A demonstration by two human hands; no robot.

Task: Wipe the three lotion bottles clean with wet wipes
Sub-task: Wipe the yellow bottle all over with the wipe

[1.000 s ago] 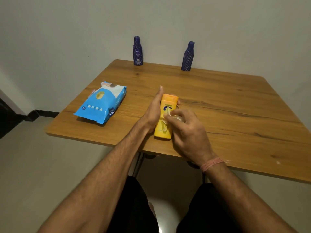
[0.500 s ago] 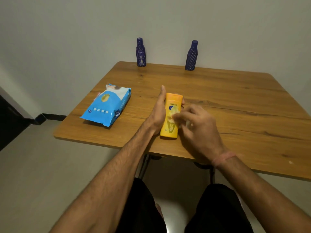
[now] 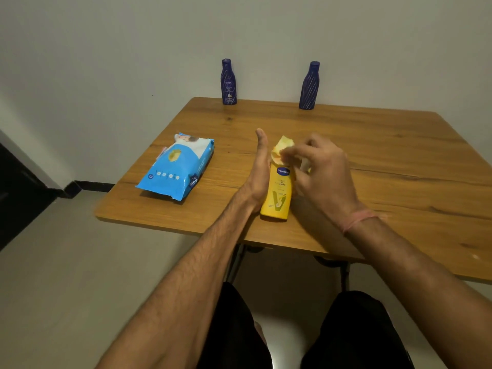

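The yellow bottle (image 3: pixel 277 193) reads "Vaseline", the left blue bottle (image 3: pixel 228 82) "NIVEA".

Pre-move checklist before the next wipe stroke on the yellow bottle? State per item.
1. Yellow bottle lying flat on the table: ok.
2. Left hand braced along the bottle's left side, fingers straight: ok.
3. Wet wipe pinched in the right hand, at the cap end of the bottle: ok.
4. Whole front already wiped: cannot tell.
5. Two blue bottles upright at the far edge, not yet in hand: ok.
6. Wipes pack on the table left of the left hand for a fresh wipe: ok; whether its flap is open, cannot tell.
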